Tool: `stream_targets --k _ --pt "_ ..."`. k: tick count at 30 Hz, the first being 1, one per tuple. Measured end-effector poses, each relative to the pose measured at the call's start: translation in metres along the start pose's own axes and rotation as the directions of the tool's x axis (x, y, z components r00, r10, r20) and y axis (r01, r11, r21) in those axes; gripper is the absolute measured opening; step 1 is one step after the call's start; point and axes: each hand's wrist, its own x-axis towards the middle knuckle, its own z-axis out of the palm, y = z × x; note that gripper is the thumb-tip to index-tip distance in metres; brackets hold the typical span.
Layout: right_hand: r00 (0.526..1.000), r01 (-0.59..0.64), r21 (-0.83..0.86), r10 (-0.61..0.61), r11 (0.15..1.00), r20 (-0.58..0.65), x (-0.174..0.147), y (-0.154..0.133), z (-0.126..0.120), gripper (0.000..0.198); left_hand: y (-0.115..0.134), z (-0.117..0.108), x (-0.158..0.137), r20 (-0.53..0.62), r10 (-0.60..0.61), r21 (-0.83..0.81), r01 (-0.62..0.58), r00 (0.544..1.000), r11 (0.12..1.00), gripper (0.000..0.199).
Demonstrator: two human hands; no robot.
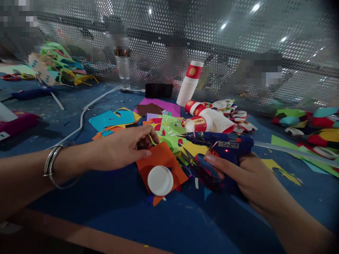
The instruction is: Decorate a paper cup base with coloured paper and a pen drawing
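Both thumb and forefinger of the left hand (124, 146) are hanging apart over orange paper (165, 154); a white disc (159, 180) is lying there, between them and the front edge of the blue surface (106, 208). The right hand (246, 174) is gripping a blue glue gun (235, 143). Toward the back edge, stacked cups (187, 88) are leaning before a perforated screen (148, 46).

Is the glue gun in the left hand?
No, the right hand grips the blue glue gun, while the left hand is by the orange paper.
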Motion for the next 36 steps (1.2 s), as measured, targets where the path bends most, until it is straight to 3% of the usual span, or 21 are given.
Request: stream_targets --k 4,12,19,21,24,26,29,32,36 --pt "1.0 0.003 -0.059 -0.003 0.998 0.0 0.0 0.001 0.0 0.044 -0.006 -0.006 0.009 0.014 0.024 -0.091 -0.022 1.0 0.996 0.024" --pt "1.0 0.01 -0.077 -0.009 0.997 0.017 0.002 0.005 -0.002 0.044 -0.018 -0.024 0.027 0.048 0.037 -0.039 -0.035 0.998 0.999 0.027" --pt "1.0 -0.009 -0.036 0.009 0.999 -0.005 0.001 0.002 0.0 0.046 -0.013 -0.029 0.037 0.242 0.116 -0.137 -0.084 0.963 0.987 0.024" --pt "1.0 -0.013 -0.009 0.013 1.0 0.001 0.002 0.002 0.0 0.05 -0.007 -0.027 0.044 0.241 0.14 -0.078 -0.125 0.96 0.989 0.027" --pt "0.999 -0.047 -0.003 0.047 0.999 -0.005 0.002 0.004 -0.001 0.051 -0.011 -0.038 0.069 0.079 0.149 0.119 -0.157 0.986 0.98 0.029" --pt "0.997 -0.068 -0.005 0.068 0.998 -0.031 0.002 0.003 0.0 0.05 -0.023 -0.057 0.093 -0.116 0.124 0.227 -0.095 0.986 0.969 0.03" --pt "0.997 -0.073 0.003 0.074 0.997 -0.029 0.0 0.0 0.001 0.046 -0.05 -0.092 0.129 -0.378 0.099 0.386 0.059 0.92 0.92 0.035" --pt "0.998 -0.063 -0.019 0.062 0.998 -0.033 0.001 -0.004 0.002 0.044 -0.077 -0.117 0.158 -0.475 0.099 0.505 0.178 0.875 0.845 0.04" --pt "1.0 0.006 -0.098 -0.006 0.995 0.0 0.006 -0.003 0.001 0.047 -0.097 -0.129 0.198 -0.535 0.093 0.596 0.296 0.84 0.747 0.043"
